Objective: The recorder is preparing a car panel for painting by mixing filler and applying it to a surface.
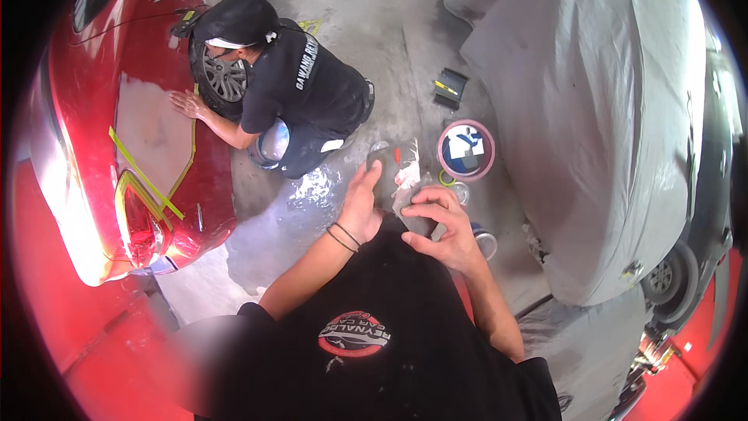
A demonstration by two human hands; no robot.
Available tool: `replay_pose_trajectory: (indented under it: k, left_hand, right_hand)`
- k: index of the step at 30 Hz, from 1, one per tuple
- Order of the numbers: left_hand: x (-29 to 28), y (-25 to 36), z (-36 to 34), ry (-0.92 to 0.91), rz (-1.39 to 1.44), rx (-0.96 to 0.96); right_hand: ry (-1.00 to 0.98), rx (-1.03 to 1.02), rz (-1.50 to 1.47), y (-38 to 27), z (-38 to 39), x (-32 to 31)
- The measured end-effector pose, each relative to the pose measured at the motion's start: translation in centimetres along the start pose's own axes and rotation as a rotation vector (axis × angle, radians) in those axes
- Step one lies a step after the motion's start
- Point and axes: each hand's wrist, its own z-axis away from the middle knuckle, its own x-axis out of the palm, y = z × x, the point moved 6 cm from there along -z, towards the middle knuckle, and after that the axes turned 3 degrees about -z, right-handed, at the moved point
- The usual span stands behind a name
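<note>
In front of my chest, my left hand (360, 209) is closed on the edge of a dark grey flat board (383, 157), its thumb along the near side. A whitish paste smear (407, 175) and a small red-orange dab (396, 155) show beside it; where the board ends against the grey floor is hard to make out. My right hand (446, 228) has its fingers curled round a thin grey flat piece (407, 199), which looks like a spreader. That piece is close to the smear; whether they touch, I cannot tell.
At left stands a red car (210, 222) with a sanded pale panel (152, 136) edged in yellow-green tape (144, 175). A co-worker (312, 93) crouches by its wheel (222, 78), one hand on the panel. A pink tape roll (489, 162) and black tray (460, 82) lie near a grey-covered vehicle (576, 125).
</note>
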Motion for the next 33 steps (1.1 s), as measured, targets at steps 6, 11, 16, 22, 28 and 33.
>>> replay_pose_trajectory:
  k: [6,11,16,22,28,33]
  left_hand:
    - [1.7,11.3,-4.6,-0.149,0.07,0.144]
    - [4.6,21.7,-8.7,-0.181,-0.217,0.456]
    - [9.0,29.1,-11.6,0.017,-0.915,0.755]
    - [15.8,36.4,-20.2,-0.023,-0.919,0.785]
    - [25.3,46.1,-34.1,0.159,-0.903,0.674]
    - [38.0,57.6,-44.3,0.261,-0.889,0.8]
  right_hand:
    - [-0.024,-0.04,0.363,-2.1,-12.0,-3.4]
    - [0.125,-0.116,0.721,-5.6,-22.7,-8.2]
    - [0.072,-0.259,0.835,-9.8,-34.1,-10.2]
    - [-0.097,-0.32,0.713,-5.7,-48.5,-13.8]
    - [-0.254,-0.228,0.5,-1.5,-65.1,-22.2]
    - [-0.275,-0.147,0.344,-3.0,-79.5,-33.5]
